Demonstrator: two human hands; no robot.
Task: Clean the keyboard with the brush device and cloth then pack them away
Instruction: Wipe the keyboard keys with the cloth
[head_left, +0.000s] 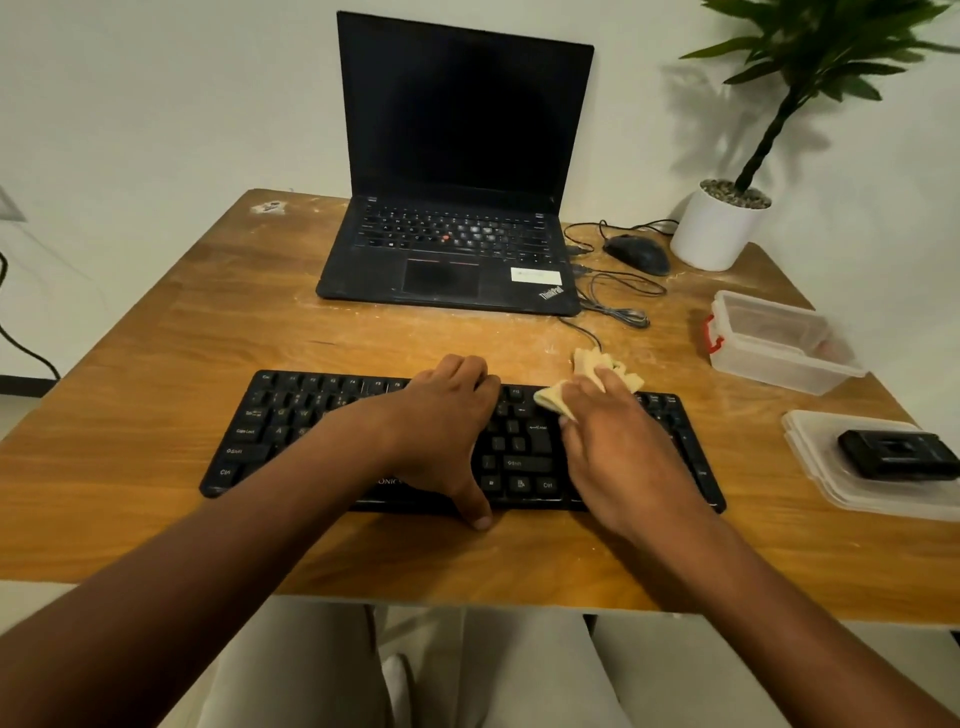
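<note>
Black keyboard (270, 431) lies across the near part of the wooden counter (156, 338). Left hand (441, 431) rests flat on its middle keys, grip spread, thumb at the front edge. Right hand (618, 441) presses a pale yellow cloth (558, 397) onto the right keys, fingers curled on it. Farther right, the brush device (898, 454) sits on a clear lid (831, 483).

Both forearms are bare, with no sleeves, watch or rings showing. The left hand (441, 421) and right hand (618, 447) are ungloved. Light beige trousers (524, 675) cover the legs.
</note>
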